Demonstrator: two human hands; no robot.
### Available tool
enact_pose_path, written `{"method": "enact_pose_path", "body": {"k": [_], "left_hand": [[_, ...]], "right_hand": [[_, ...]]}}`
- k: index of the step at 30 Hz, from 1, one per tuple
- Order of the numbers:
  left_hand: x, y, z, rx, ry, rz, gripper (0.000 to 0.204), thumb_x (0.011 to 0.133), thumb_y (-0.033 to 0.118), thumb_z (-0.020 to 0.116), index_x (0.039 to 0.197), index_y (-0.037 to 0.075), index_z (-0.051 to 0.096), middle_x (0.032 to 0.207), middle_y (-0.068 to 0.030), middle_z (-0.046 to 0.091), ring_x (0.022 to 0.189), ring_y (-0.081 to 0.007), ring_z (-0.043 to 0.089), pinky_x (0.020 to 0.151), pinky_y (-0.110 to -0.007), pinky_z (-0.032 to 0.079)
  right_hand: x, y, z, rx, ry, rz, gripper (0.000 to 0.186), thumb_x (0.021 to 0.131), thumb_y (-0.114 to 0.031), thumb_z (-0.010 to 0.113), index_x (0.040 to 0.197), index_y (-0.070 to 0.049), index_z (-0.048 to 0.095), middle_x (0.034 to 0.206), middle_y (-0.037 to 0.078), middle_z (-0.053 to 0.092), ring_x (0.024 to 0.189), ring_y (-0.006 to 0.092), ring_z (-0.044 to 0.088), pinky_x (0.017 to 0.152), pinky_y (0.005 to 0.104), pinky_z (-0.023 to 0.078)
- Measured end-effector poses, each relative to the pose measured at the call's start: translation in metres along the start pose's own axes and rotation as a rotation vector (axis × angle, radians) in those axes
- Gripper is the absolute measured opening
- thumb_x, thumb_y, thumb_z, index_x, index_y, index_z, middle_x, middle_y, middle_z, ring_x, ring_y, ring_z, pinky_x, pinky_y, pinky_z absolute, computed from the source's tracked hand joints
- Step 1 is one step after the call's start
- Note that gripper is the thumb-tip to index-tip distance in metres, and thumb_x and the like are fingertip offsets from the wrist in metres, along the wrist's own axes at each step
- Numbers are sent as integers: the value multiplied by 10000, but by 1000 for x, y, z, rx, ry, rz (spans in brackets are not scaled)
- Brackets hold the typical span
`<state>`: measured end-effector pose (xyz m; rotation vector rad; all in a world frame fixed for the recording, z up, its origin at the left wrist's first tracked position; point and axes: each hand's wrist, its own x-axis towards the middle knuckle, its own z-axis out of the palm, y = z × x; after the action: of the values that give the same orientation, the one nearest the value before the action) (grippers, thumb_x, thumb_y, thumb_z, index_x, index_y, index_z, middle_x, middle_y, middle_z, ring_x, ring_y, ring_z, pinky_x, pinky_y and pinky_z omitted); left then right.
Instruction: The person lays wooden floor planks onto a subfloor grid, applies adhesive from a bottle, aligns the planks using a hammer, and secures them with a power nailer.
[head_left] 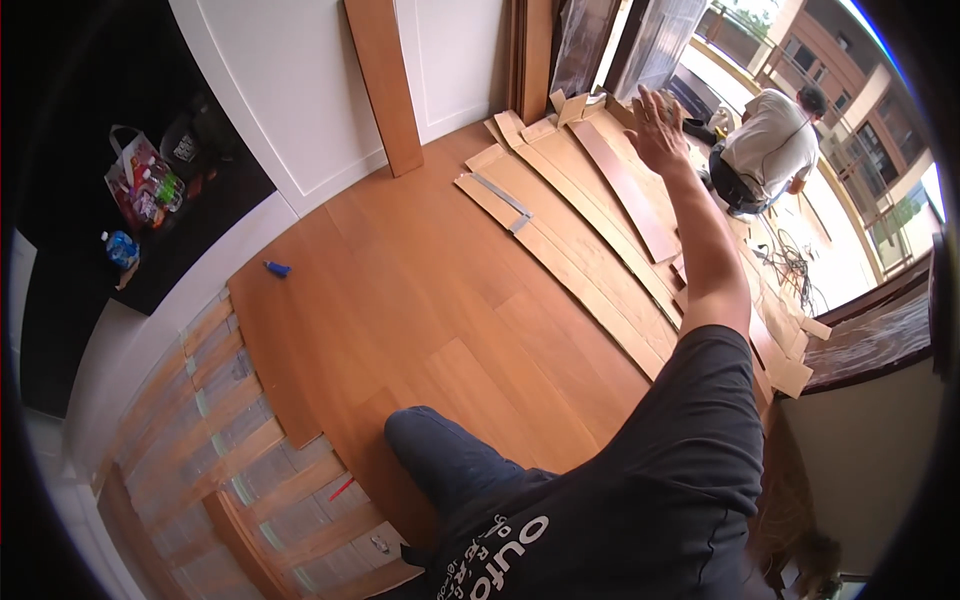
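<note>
My right hand (660,133) is raised at the end of an outstretched arm, palm and fingers open, with nothing visibly held. Behind it in the picture lie flattened cardboard sheets (590,262) and a reddish-brown floorboard (625,190) on top of them. My left hand is out of view. Below, my bent knee (430,440) is over the laid wood flooring (390,290). Near the flooring's far left edge lies a small blue tool (277,269), its kind too small to tell.
Wooden battens (300,480) lie exposed at the left, with a loose plank (240,540). One board (385,85) leans on the white wall panel (270,60). A co-worker (765,150) crouches by the balcony near tangled cables (790,265). A bag (140,175) stands in the dark recess.
</note>
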<state>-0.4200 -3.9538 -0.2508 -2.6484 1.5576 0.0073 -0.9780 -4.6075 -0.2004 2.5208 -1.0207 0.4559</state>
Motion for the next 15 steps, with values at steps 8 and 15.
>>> {"method": "enact_pose_path", "body": {"k": [8, 15], "left_hand": [[-34, -12, 94, -231, -267, -291, 233, 955, 175, 602, 1173, 95, 620, 1122, -146, 623, 1027, -264, 616, 878, -411, 503], [-139, -63, 183, -421, -416, -590, 141, 902, 86, 609, 1037, 62, 640, 966, -123, 636, 895, -242, 621, 790, -378, 504]], "right_hand": [[-16, -84, 191, 239, -171, 193, 606, 962, -342, 634, 1476, -68, 471, 1615, 186, 332, 1511, 343, 278, 1248, 522, 184], [-85, -453, 228, 957, -509, -209, 425, 951, -305, 639, 1335, -127, 612, 1583, 202, 363, 1410, 357, 422, 1186, 535, 296]]}}
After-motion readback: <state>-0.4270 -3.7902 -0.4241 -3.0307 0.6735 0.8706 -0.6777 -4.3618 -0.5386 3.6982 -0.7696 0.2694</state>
